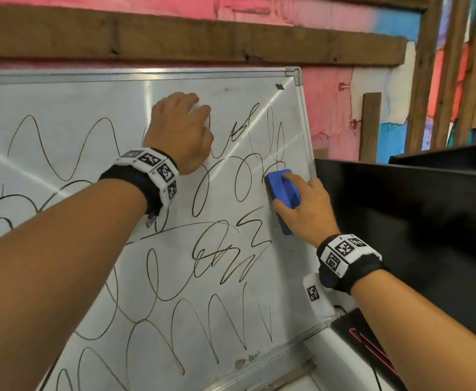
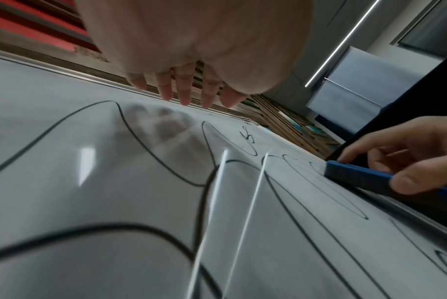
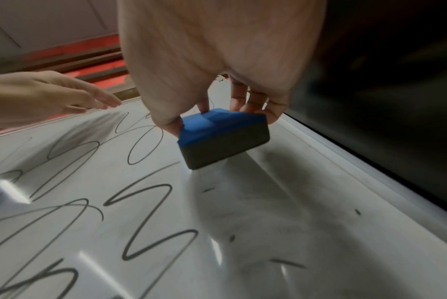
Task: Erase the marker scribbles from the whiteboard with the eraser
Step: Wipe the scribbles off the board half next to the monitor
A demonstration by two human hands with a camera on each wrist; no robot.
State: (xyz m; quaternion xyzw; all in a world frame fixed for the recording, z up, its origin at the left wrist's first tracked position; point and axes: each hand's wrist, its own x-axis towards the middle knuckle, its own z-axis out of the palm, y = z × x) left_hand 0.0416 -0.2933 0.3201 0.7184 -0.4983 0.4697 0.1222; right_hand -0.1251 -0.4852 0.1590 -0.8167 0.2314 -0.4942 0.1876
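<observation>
A whiteboard (image 1: 90,108) leans against the wall, covered in black marker scribbles (image 1: 217,255). My right hand (image 1: 301,204) grips a blue eraser (image 1: 282,193) with a dark felt pad (image 3: 225,149) and presses it flat on the board near the right frame. Below the eraser a strip along the right edge (image 3: 281,212) is wiped, with faint smudges. My left hand (image 1: 183,128) rests against the upper middle of the board with straight fingers (image 2: 184,93), holding nothing. In the left wrist view the eraser (image 2: 358,176) lies at the right under the other hand's fingers.
A black cabinet or shelf (image 1: 400,207) stands right beside the board's right frame (image 1: 305,122). A wooden beam (image 1: 174,40) runs above the board on a pink wall. A black device with red cable (image 1: 366,342) lies at the lower right.
</observation>
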